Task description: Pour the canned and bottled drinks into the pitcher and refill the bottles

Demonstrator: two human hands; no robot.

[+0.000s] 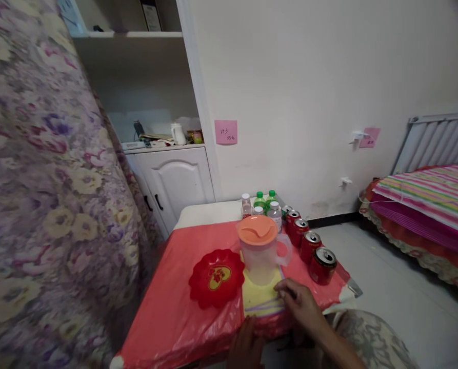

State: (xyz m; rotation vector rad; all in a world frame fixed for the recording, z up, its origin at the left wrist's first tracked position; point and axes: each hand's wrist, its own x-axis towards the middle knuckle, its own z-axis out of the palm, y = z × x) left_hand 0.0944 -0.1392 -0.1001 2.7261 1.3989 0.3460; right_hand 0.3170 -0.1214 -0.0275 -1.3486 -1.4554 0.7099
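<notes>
A yellow cloth (262, 297) with a purple stripe lies on the red-covered table, under a clear plastic pitcher (260, 264) with an orange lid. My right hand (300, 307) is at the cloth's right edge, its fingers curled and closed on it. At the cloth's lower left corner is my left hand (246, 344), fingers stretched out; its lower part is dark and blurred. To the left of the pitcher sits a red scalloped plate (198, 284) with a gold emblem in its middle.
Several red cans (323, 265) line the table's right side. Behind the pitcher stand clear bottles (275, 214) and green bottles (259, 201). A floral curtain (59, 205) hangs at left, beside a white cabinet (175, 179). A bed (424, 205) stands at right.
</notes>
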